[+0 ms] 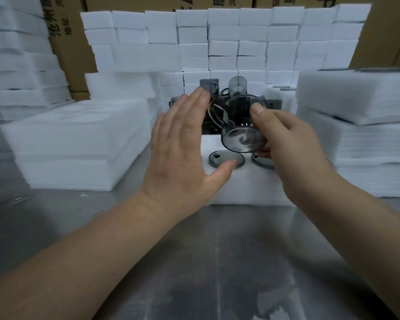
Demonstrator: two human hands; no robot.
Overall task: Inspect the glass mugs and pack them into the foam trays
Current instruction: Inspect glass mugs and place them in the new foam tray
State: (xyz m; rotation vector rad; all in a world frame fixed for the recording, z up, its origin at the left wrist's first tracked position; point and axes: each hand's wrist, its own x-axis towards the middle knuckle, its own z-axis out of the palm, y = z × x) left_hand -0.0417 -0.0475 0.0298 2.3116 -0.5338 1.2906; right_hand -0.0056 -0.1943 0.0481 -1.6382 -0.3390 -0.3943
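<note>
My right hand point(289, 144) grips a smoky grey glass mug point(241, 125), tilted so its round base faces me, above a white foam tray point(247, 183). My left hand point(183, 144) hangs flat beside the mug's left, fingers straight and together, holding nothing; whether it touches the mug is unclear. Two grey mugs sit sunk in the tray's holes: one point(219, 158) under my left thumb, another point(262, 161) partly hidden by my right hand. Several more grey mugs point(209, 85) stand behind, against the foam wall.
Stacks of white foam sheets lie at the left point(74, 144) and right point(360, 144). A wall of foam blocks point(229, 42) rises at the back, with brown cartons point(67, 42) behind. The grey metal tabletop point(217, 262) stretches in front.
</note>
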